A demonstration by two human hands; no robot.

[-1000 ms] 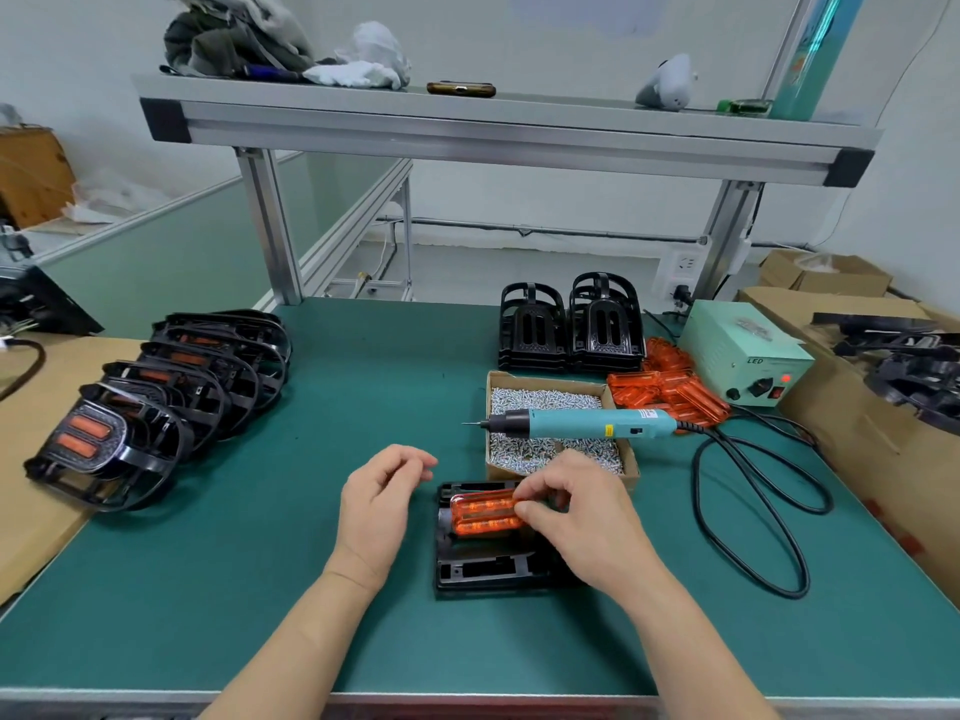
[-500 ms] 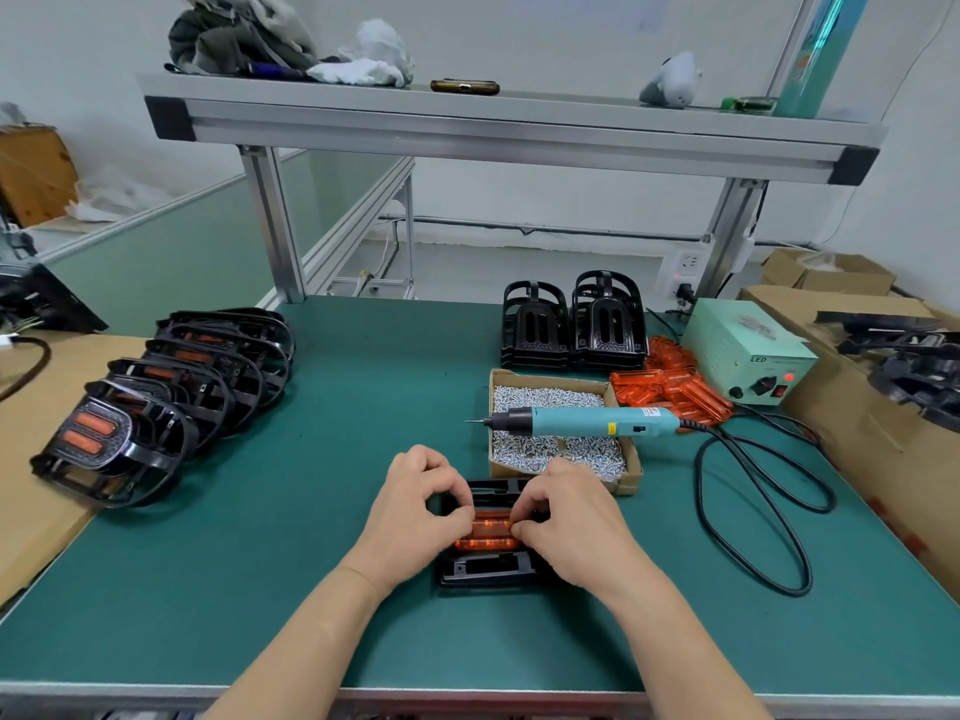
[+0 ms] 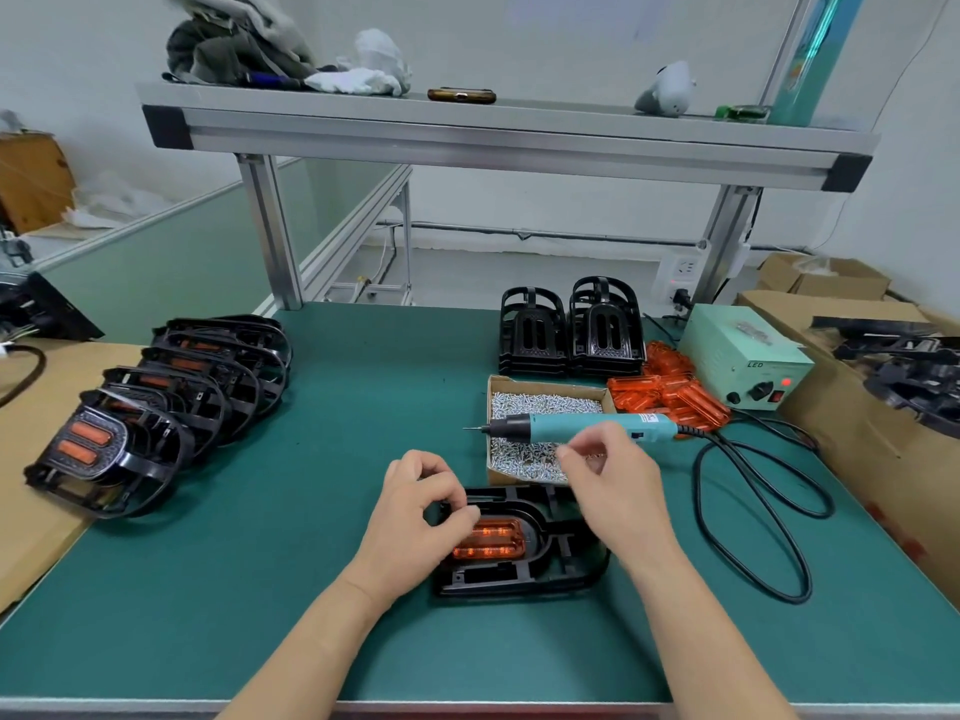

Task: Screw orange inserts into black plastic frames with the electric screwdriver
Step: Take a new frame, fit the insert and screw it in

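Left grip (image 3: 415, 522) pinches black frame (image 3: 519, 582) beside its orange insert (image 3: 488, 540) — right grip (image 3: 613, 485), hold unclear, hovers above.

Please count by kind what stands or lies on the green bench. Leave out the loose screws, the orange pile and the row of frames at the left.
Teal electric screwdriver: 1
Cardboard box of silver screws: 1
Pale green metal power unit: 1
Upright stacks of black plastic frames: 2
Flat black plastic frame holding an orange insert: 1
Total: 6

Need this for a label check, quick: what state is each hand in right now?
Left hand: pinches the black frame beside the orange insert.
Right hand: fingers curled above the screw box; holding anything, cannot tell.
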